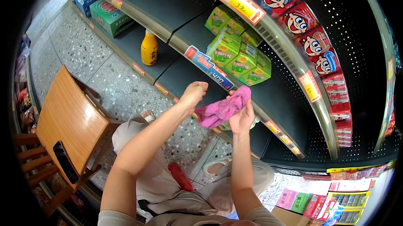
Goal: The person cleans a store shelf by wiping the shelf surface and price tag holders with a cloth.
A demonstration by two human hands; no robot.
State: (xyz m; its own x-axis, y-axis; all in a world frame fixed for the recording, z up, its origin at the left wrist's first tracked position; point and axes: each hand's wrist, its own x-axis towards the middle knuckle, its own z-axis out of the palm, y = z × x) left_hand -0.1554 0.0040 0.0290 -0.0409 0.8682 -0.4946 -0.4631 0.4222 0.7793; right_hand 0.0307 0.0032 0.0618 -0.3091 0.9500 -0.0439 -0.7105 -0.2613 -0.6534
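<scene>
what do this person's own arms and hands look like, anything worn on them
The left hand and right hand are both ungloved. The arms are bare below short, plain beige-grey sleeves, which show no marking. No watch or bracelet can be seen on either arm.

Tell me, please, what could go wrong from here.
The pink cloth in the right hand is near the stacked green VLT cartons and might topple one. The yellow bottle stands near its shelf's front edge, so the left hand could perhaps knock it down. The black smartphone lies close to the wooden chair's edge and might slide off if bumped.
</scene>
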